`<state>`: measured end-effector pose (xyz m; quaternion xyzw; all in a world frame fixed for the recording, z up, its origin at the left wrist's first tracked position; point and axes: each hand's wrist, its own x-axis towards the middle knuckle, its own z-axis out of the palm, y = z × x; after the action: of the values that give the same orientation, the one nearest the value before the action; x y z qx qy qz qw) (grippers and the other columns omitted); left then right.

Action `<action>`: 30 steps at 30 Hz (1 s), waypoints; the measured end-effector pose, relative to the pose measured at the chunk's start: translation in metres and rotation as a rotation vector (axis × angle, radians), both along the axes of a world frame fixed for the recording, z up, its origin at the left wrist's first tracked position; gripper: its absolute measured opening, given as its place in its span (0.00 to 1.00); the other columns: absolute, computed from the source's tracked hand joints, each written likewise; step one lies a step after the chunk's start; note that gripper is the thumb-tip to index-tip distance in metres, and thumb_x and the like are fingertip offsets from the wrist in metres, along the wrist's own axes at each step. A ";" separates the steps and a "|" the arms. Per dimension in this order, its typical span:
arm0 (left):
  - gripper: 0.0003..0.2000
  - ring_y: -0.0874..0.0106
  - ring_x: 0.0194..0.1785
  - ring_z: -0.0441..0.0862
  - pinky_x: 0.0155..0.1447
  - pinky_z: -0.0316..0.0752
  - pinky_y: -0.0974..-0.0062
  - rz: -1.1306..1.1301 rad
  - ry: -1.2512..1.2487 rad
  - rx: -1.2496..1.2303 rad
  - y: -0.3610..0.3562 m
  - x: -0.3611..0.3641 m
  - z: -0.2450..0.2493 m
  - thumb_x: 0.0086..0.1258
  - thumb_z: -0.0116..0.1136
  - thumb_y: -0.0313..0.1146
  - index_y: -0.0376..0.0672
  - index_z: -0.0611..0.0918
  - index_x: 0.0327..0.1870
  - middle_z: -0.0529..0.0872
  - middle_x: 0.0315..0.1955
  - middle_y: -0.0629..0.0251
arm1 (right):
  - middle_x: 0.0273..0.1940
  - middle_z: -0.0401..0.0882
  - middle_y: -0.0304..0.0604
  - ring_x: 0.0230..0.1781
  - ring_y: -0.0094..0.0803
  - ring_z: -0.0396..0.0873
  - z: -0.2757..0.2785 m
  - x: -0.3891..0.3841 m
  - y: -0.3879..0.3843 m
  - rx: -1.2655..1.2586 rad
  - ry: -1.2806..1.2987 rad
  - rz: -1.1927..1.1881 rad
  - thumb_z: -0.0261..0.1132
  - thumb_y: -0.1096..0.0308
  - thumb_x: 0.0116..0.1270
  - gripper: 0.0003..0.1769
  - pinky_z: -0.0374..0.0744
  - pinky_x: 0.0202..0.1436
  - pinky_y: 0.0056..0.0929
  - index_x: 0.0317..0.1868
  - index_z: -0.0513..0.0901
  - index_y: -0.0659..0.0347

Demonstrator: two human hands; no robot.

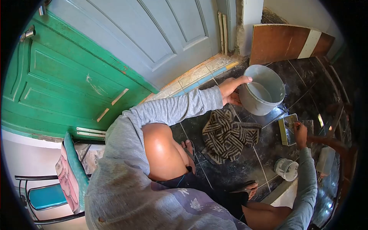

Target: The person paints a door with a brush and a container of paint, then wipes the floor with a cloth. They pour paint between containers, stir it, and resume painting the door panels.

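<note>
My left hand [231, 91] grips the rim of a grey bucket [261, 106], thumb over the edge. The bucket is tilted, and some pale liquid [259, 92] shows inside. At the right, my right hand [300, 135] is closed at the edge of a small yellowish rectangular tray [283, 132]; what its fingers hold is too small to make out. A black and beige patterned cloth [226, 136] lies crumpled on the dark tiles between my hands. Below the tray stands a small whitish tub [286, 169].
A green door [73, 80] and a grey door [145, 34] are at the left and top. A brown board [278, 44] leans at the back right. A chair with a teal seat [48, 196] stands lower left. Wooden furniture [339, 143] edges the right side.
</note>
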<state>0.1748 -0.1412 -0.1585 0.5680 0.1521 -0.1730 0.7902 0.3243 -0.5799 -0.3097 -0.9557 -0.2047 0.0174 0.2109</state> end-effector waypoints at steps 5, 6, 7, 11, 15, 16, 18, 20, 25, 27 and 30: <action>0.41 0.59 0.46 0.86 0.50 0.85 0.55 -0.047 0.040 -0.011 0.000 -0.002 -0.007 0.63 0.62 0.62 0.41 0.68 0.70 0.75 0.57 0.49 | 0.35 0.85 0.58 0.36 0.51 0.86 -0.006 0.013 -0.007 -0.078 -0.074 0.008 0.62 0.64 0.71 0.14 0.80 0.40 0.40 0.46 0.85 0.66; 0.41 0.59 0.46 0.86 0.50 0.85 0.55 -0.058 0.045 -0.016 0.000 -0.002 -0.008 0.63 0.62 0.62 0.41 0.67 0.70 0.75 0.57 0.50 | 0.34 0.85 0.57 0.35 0.51 0.85 -0.008 0.014 -0.012 -0.024 -0.115 0.020 0.62 0.64 0.71 0.13 0.80 0.40 0.40 0.45 0.85 0.66; 0.41 0.58 0.48 0.85 0.50 0.85 0.55 -0.046 0.040 -0.010 0.001 -0.001 -0.009 0.62 0.62 0.62 0.42 0.67 0.70 0.74 0.58 0.50 | 0.33 0.85 0.56 0.35 0.51 0.85 -0.010 0.015 -0.015 0.033 -0.157 0.032 0.63 0.64 0.71 0.12 0.79 0.39 0.41 0.44 0.85 0.66; 0.41 0.53 0.56 0.79 0.52 0.81 0.50 0.046 0.047 0.029 0.000 -0.004 -0.006 0.61 0.64 0.61 0.47 0.67 0.71 0.70 0.63 0.50 | 0.31 0.83 0.55 0.31 0.50 0.82 0.019 0.014 -0.016 0.059 -0.078 -0.056 0.63 0.61 0.72 0.14 0.78 0.39 0.39 0.42 0.85 0.65; 0.38 0.56 0.55 0.81 0.58 0.79 0.52 0.097 -0.022 0.125 0.006 -0.007 -0.018 0.66 0.60 0.62 0.45 0.67 0.69 0.73 0.61 0.50 | 0.31 0.83 0.48 0.29 0.36 0.79 0.056 0.000 -0.017 0.157 -0.133 -0.148 0.60 0.57 0.74 0.17 0.76 0.39 0.36 0.42 0.85 0.63; 0.35 0.60 0.52 0.83 0.57 0.78 0.55 0.124 -0.002 0.106 0.009 -0.005 -0.024 0.64 0.60 0.63 0.46 0.73 0.65 0.77 0.57 0.57 | 0.29 0.82 0.48 0.28 0.33 0.77 0.059 0.004 -0.025 0.113 -0.029 -0.222 0.60 0.56 0.74 0.17 0.76 0.39 0.35 0.40 0.85 0.63; 0.37 0.62 0.55 0.80 0.56 0.80 0.58 0.117 0.017 0.148 0.001 -0.008 -0.005 0.63 0.63 0.61 0.44 0.73 0.66 0.76 0.58 0.56 | 0.30 0.83 0.52 0.31 0.45 0.82 0.057 0.002 -0.036 0.057 -0.111 -0.153 0.60 0.54 0.73 0.18 0.77 0.39 0.40 0.39 0.85 0.62; 0.38 0.64 0.56 0.79 0.55 0.81 0.59 0.101 0.004 0.178 0.001 -0.008 -0.005 0.62 0.63 0.60 0.42 0.71 0.66 0.76 0.57 0.55 | 0.33 0.85 0.54 0.34 0.51 0.83 0.054 0.001 -0.041 -0.031 -0.191 -0.138 0.61 0.54 0.72 0.18 0.78 0.40 0.44 0.42 0.86 0.61; 0.39 0.65 0.52 0.81 0.54 0.82 0.59 0.108 -0.016 0.194 -0.004 -0.006 -0.006 0.62 0.64 0.59 0.39 0.69 0.66 0.75 0.55 0.54 | 0.35 0.86 0.53 0.36 0.50 0.84 0.083 -0.011 -0.032 -0.062 -0.151 -0.130 0.62 0.53 0.71 0.17 0.80 0.41 0.44 0.45 0.87 0.58; 0.39 0.64 0.51 0.81 0.53 0.82 0.59 0.108 -0.008 0.180 -0.006 -0.007 -0.008 0.62 0.64 0.59 0.38 0.69 0.66 0.75 0.55 0.54 | 0.34 0.85 0.52 0.36 0.50 0.83 0.079 -0.011 -0.036 -0.050 -0.133 -0.097 0.62 0.53 0.71 0.17 0.80 0.41 0.44 0.45 0.87 0.57; 0.40 0.63 0.52 0.81 0.54 0.83 0.58 0.077 0.000 0.172 -0.007 -0.004 -0.013 0.62 0.64 0.59 0.39 0.68 0.67 0.74 0.56 0.54 | 0.33 0.84 0.51 0.35 0.49 0.83 0.068 -0.013 -0.046 -0.112 -0.236 -0.016 0.63 0.54 0.71 0.16 0.80 0.40 0.44 0.44 0.88 0.56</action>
<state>0.1705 -0.1483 -0.1716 0.6273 0.1883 -0.1287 0.7446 0.3114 -0.6263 -0.2415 -0.9630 -0.2191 -0.0853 0.1319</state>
